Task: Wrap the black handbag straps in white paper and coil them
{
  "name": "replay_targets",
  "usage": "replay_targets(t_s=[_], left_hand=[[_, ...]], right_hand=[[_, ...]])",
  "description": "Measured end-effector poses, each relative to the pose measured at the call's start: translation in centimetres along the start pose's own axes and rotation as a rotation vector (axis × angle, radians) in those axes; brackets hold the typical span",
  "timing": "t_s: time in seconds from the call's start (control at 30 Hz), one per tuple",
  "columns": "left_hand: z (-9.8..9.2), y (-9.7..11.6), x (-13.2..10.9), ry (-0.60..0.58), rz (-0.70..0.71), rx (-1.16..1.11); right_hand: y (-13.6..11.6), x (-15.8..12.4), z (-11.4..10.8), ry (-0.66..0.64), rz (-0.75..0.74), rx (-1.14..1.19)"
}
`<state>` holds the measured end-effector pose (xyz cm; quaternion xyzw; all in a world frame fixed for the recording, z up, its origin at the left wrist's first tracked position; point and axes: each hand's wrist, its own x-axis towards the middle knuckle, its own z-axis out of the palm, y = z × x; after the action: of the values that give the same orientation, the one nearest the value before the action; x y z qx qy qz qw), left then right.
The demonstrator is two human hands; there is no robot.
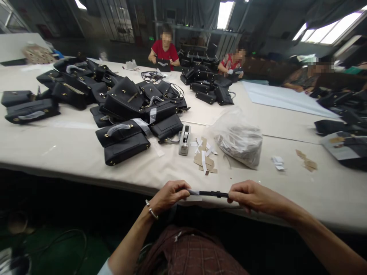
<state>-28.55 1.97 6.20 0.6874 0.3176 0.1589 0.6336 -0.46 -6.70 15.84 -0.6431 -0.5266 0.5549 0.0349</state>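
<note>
Left hand (172, 194) and right hand (252, 194) pinch a slim, pale-ended black strap (210, 193), apparently straightening it; even tension seems needed next.

- One camera, worn on the person's head, looks from the near side of the worktop (80, 143), above its surface.
- It faces forward and down across the worktop, with the near edge low in view and a window (225, 15) beyond the far side up top.
- The left grip (173, 193) and right grip (254, 196), at the worktop's near edge, are close to it; the red-shirted co-worker (161, 49) across the worktop is well apart.
</note>
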Motion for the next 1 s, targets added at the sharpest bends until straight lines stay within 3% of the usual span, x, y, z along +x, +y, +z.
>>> replay_targets(t_s=[0.17, 0.4, 0.53, 0.67, 0.77, 0.9, 1.0], left_hand=[[1.0, 0.5, 0.0, -0.049, -0.042, -0.09], [4.0, 1.1, 0.1, -0.121, -0.095, -0.292], [5.2, 0.4, 0.1, -0.037, -0.029, -0.272], [5.3, -0.5, -0.2, 0.243, 0.369, 0.312], [5.3, -1.0, -0.5, 0.284, 0.556, 0.605], [5.7, -0.9, -0.4, 0.27, 0.458, 0.459], [6.4, -0.2, -0.1, 0.125, 0.253, 0.171]], right_hand=[[-1.8, -1.5, 0.8, 0.203, -0.045, -0.296], [-5.6, -1.3, 4.5, 0.3, -0.073, -0.77], [-5.1, -0.5, 4.8, 0.319, -0.153, -0.625], [-2.3, -0.3, 3.2, 0.06, -0.095, -0.13], [-0.3, -0.4, 2.2, -0.073, 0.005, 0.037], [-0.2, -1.2, 2.6, -0.002, -0.075, -0.021], [-1.4, -1.8, 3.7, 0.166, -0.186, -0.36]])
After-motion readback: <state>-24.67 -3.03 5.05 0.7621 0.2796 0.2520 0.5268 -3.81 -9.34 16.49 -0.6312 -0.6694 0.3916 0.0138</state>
